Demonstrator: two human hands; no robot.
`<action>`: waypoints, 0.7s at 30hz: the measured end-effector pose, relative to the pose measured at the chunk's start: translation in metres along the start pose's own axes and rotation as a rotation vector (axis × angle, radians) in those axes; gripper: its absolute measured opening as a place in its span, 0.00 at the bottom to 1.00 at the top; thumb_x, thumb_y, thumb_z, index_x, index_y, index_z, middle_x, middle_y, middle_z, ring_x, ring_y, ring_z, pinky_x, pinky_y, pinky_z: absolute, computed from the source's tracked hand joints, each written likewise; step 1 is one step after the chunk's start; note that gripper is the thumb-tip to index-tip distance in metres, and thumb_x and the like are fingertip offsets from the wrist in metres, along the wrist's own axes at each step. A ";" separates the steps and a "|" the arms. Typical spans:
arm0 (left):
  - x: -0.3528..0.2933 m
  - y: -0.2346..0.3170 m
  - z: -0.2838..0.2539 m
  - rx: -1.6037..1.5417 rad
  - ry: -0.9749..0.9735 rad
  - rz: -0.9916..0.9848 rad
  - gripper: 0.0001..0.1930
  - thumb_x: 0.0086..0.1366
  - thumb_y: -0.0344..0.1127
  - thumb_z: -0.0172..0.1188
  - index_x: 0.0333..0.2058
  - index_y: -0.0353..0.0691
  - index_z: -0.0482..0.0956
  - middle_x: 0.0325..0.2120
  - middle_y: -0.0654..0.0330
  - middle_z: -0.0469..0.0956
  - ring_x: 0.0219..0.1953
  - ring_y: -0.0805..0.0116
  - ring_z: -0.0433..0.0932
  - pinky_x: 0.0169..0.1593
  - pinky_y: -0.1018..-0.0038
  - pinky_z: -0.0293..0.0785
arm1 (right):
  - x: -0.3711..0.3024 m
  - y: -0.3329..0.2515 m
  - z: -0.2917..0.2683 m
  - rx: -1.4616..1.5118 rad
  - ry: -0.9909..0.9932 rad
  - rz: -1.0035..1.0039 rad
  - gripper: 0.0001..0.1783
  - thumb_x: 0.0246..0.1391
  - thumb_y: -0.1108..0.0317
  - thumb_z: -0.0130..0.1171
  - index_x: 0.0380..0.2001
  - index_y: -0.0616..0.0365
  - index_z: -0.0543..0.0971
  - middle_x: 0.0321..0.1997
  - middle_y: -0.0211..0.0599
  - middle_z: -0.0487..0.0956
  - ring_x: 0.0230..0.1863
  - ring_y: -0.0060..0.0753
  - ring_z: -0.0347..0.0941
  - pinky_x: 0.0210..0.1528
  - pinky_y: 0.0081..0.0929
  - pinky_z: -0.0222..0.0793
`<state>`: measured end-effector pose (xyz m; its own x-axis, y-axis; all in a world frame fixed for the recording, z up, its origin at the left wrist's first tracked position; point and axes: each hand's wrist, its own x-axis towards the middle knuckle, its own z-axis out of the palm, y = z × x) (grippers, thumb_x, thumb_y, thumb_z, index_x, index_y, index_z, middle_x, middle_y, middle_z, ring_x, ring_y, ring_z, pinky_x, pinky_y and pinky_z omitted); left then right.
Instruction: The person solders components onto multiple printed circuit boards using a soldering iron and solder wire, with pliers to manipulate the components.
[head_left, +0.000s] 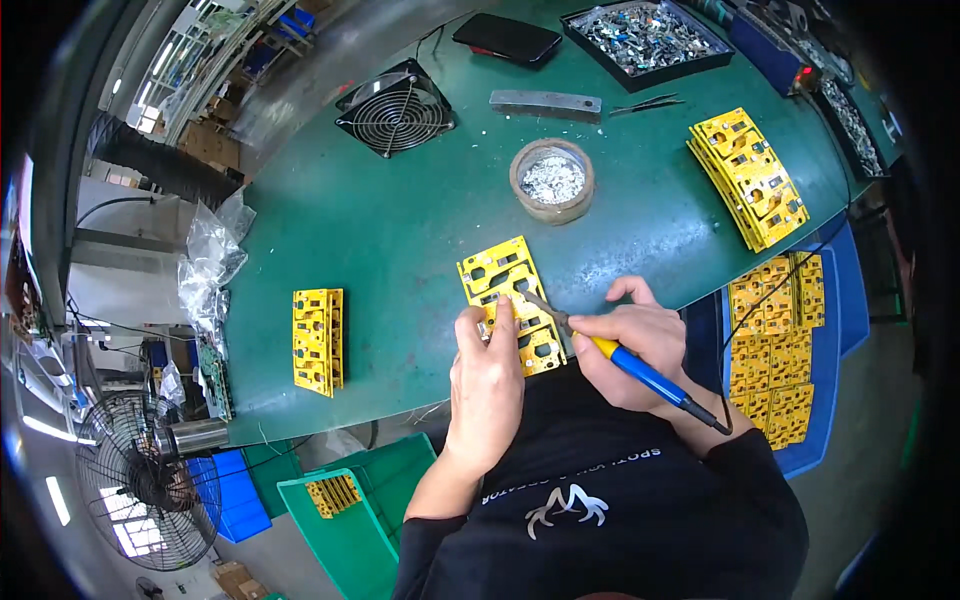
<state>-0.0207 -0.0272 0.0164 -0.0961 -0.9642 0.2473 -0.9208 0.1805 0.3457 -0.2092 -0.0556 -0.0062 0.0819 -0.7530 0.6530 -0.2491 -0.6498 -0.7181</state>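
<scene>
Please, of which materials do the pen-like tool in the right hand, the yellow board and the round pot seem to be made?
Pen-like tool: handle probably plastic, from its smooth, even blue and yellow; shaft likely metal, dull and greyish.
Yellow board: probably rigid circuit-board laminate, being thin and flat with neat cut-outs.
Round pot: perhaps clay or stone, from its thick, dull brownish rim.

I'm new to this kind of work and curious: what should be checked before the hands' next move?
1. Yellow board steadied: ok, the left hand has its fingers on it.
2. Soldering iron gripped: ok, in the right hand.
3. Iron's tip touching the board: cannot tell.
4. Tip hot: cannot tell.
5. Cable off the board: ok, it leads away to the right.
6. Round pot apart from the board: ok.
</scene>
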 end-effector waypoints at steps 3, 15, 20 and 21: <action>0.004 0.001 0.000 0.015 0.003 -0.013 0.16 0.71 0.27 0.62 0.56 0.34 0.81 0.46 0.47 0.74 0.31 0.50 0.83 0.30 0.58 0.82 | 0.001 0.000 -0.002 -0.010 0.010 0.009 0.09 0.46 0.79 0.69 0.34 0.60 0.88 0.18 0.31 0.80 0.18 0.29 0.75 0.46 0.38 0.74; 0.021 -0.015 -0.005 -0.055 0.137 -0.008 0.11 0.71 0.25 0.61 0.51 0.30 0.79 0.48 0.44 0.75 0.36 0.44 0.85 0.34 0.56 0.83 | -0.002 -0.002 -0.001 0.041 0.004 -0.019 0.09 0.44 0.79 0.69 0.32 0.61 0.87 0.19 0.31 0.80 0.17 0.29 0.74 0.45 0.39 0.74; -0.002 -0.018 -0.006 -0.093 0.207 0.097 0.07 0.70 0.24 0.63 0.45 0.32 0.79 0.45 0.47 0.77 0.35 0.44 0.83 0.35 0.56 0.81 | -0.006 -0.004 -0.002 0.047 -0.042 -0.038 0.11 0.38 0.79 0.72 0.30 0.57 0.87 0.20 0.29 0.80 0.18 0.30 0.75 0.43 0.39 0.75; -0.007 -0.016 -0.008 -0.100 0.200 0.104 0.07 0.69 0.24 0.63 0.44 0.32 0.80 0.43 0.48 0.77 0.35 0.45 0.83 0.35 0.57 0.81 | -0.006 -0.004 -0.002 0.051 -0.045 -0.037 0.11 0.38 0.79 0.72 0.30 0.57 0.87 0.20 0.29 0.80 0.18 0.30 0.75 0.43 0.39 0.75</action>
<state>-0.0020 -0.0215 0.0168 -0.1028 -0.8836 0.4568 -0.8670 0.3046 0.3942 -0.2103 -0.0477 -0.0067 0.1339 -0.7312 0.6689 -0.1956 -0.6812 -0.7055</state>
